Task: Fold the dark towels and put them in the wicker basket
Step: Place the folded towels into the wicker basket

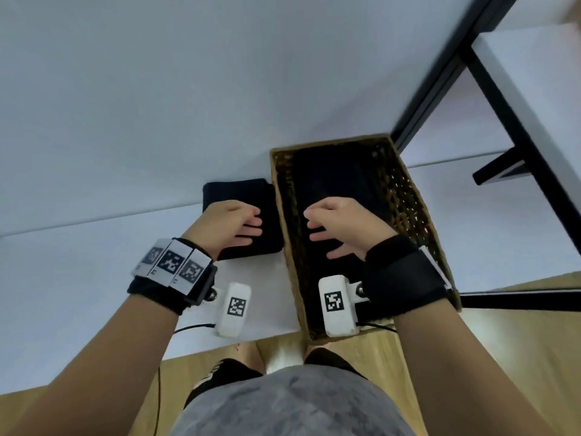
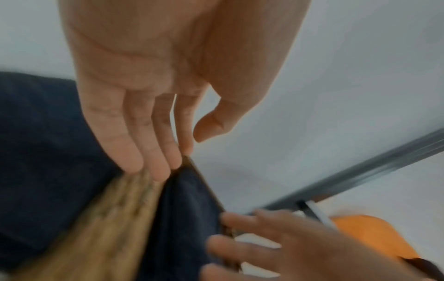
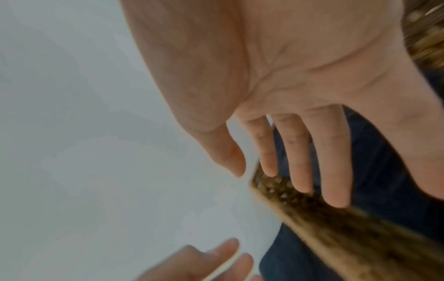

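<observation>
1. Left of the wicker basket (image 1: 408, 196), touching its left wall, a folded dark towel (image 1: 220, 191) lies flat on the white table (image 1: 78, 278). My left hand (image 1: 231, 226) hangs over it, fingers straight and spread, gripping nothing; I cannot tell from above whether they touch the cloth.
2. In the left wrist view my left fingertips (image 2: 129, 159) reach toward the basket's rim, with the folded towel to their left, but the picture is smeared and contact is unclear.
3. Inside the basket lies another dark towel (image 1: 333, 177), filling most of the floor. My right hand (image 1: 341, 225) hovers over its near half, fingers loose and apart, holding nothing.
4. I judge the step in hand to be moving the outside towel in. To do it well, I should slide both hands under its long edges, lift it level so the fold stays shut, clear the rim, and lay it square on the towel inside.
5. The basket's near end is hidden behind my right wrist strap; how many towels are stacked inside is too dark to tell. The basket's right wall shows only as open weave.
</observation>
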